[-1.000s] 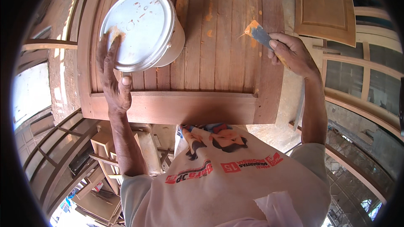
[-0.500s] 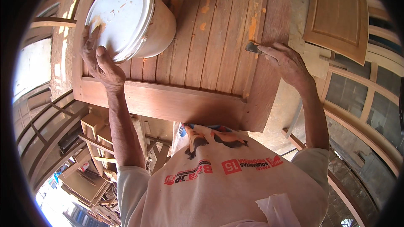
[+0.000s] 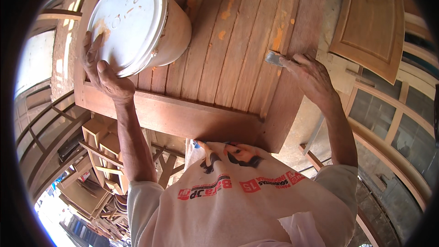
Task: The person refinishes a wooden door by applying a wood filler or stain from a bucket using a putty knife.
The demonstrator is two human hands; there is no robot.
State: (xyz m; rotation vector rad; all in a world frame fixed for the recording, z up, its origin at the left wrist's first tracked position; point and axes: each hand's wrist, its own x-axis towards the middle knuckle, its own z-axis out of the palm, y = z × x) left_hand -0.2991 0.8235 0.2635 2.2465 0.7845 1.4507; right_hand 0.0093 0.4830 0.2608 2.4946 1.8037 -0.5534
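Several upright planks inside a wider frame make up a brown wooden door panel, with orange filler-like smears in places on it. Toward the panel's left side stands a white lidded bucket. My left hand lies at the near left edge of its lid, fingers apart and stretched over the white surface. The lid carries brown smears and spots. My right hand is closed around a small putty knife, its handle hidden in my fingers. The metal blade is over the plank at the right frame piece, beside an orange patch.
A panelled wooden door leans at the far right, with framed glazed pieces below it. Wooden boxes and offcuts are stacked at the lower left. My shirt front comes close to the panel's near edge.
My view has shifted a little, so the panel sits further right and lower. The putty knife has turned, and its blade face now shows brighter. My left hand stays at the bucket lid.
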